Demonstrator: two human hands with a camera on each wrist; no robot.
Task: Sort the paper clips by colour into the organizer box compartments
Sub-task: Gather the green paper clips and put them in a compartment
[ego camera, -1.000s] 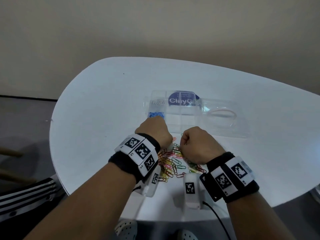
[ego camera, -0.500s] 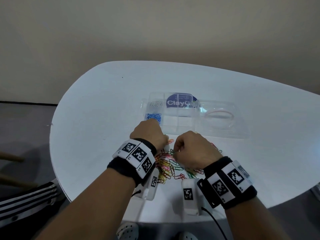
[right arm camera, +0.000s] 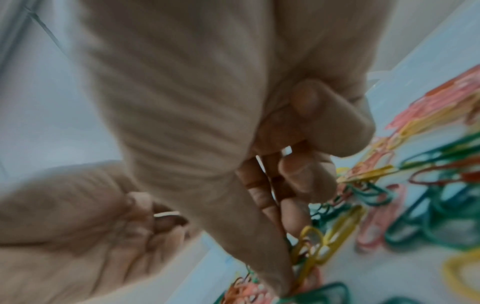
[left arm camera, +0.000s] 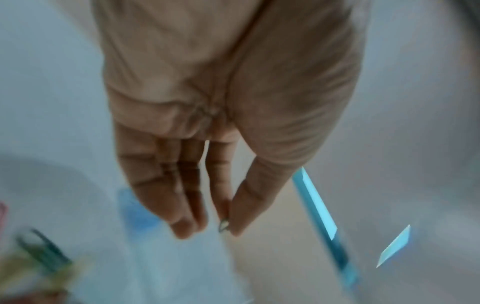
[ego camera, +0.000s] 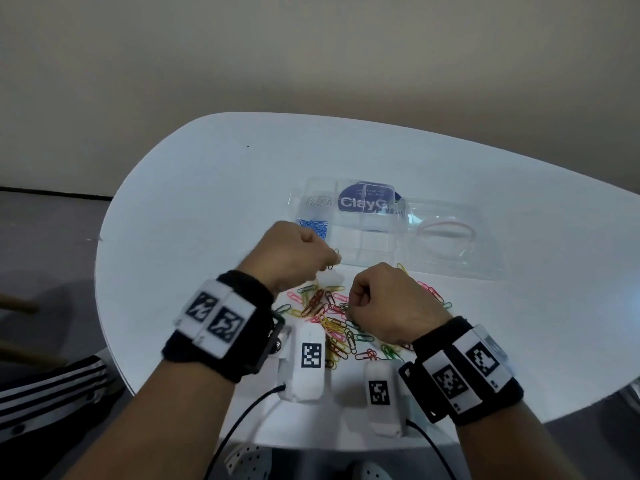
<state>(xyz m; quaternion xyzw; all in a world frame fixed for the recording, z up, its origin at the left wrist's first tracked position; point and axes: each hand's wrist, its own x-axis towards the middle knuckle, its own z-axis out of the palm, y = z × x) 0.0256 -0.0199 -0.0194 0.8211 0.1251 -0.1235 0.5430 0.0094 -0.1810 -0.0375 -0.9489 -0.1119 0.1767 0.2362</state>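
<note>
A loose pile of coloured paper clips (ego camera: 332, 323) lies on the white table in front of the clear organizer box (ego camera: 367, 244). Blue clips (ego camera: 313, 226) fill the box's near-left compartment, and silver clips (ego camera: 318, 201) sit in the one behind it. My left hand (ego camera: 330, 263) hovers just before the box's near edge. Its thumb and forefinger pinch one silver-grey clip (left arm camera: 223, 225). My right hand (ego camera: 349, 306) is curled over the pile, with thumb and fingers (right arm camera: 293, 222) closed down among the clips (right arm camera: 309, 236). Which clip they hold is hidden.
The box's clear lid (ego camera: 485, 258) lies open to the right with a pink rubber band (ego camera: 446, 230) on it. A blue label (ego camera: 363, 202) shows under the box. The table's rounded edge (ego camera: 114, 341) curves close on the left, with floor beyond.
My left hand has lifted off the pile and moved toward the box with a clip pinched. My right hand has stayed curled over the pile, shifting slightly.
</note>
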